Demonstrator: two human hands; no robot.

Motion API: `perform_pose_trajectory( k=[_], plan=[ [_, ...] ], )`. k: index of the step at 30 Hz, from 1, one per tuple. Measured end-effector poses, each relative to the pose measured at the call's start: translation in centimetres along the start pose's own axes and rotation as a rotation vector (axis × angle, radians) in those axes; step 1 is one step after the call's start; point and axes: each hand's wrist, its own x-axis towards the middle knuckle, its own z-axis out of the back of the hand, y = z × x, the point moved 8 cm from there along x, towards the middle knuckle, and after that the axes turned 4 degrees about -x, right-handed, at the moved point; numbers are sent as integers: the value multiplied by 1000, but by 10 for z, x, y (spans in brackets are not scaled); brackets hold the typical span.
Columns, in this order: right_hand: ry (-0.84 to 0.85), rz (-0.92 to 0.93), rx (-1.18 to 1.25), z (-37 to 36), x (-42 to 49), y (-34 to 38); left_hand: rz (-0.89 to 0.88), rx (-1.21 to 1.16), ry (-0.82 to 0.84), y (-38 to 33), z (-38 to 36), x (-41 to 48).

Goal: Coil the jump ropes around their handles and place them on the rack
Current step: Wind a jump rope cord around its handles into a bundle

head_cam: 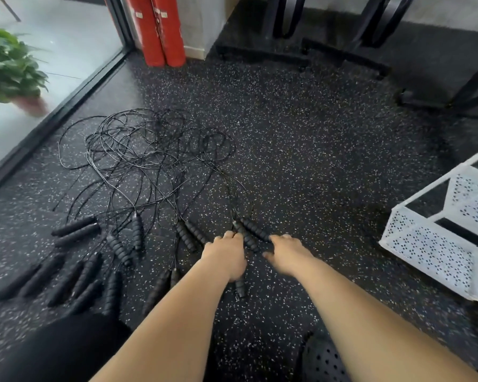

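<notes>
On the floor, reaching for a pair of ribbed handles: curling the left hand over one, grip impossible to tell; touching the other's end loosely with the right hand, holding nothing. Probably taking hold of light, stiff, grippy handles, and dragging thin limp cord, tangling easily.

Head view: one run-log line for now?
left hand, right hand: at black ribbed handle pair | thin black ropes: tangled, uncoiled | white perforated metal rack: right, apart
</notes>
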Motion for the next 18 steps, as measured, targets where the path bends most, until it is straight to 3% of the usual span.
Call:
perform_pose_trajectory(
  k=[7, 13, 18],
  plan=[
    [57, 7, 35, -35, 74, 13, 39, 2, 84, 9, -28, 61],
    [5, 8, 77, -50, 137, 25, 56, 50, 110, 19, -46, 110],
    [-50, -40, 50, -69, 187, 32, 94, -22, 32, 32, -60, 142]
  ],
)
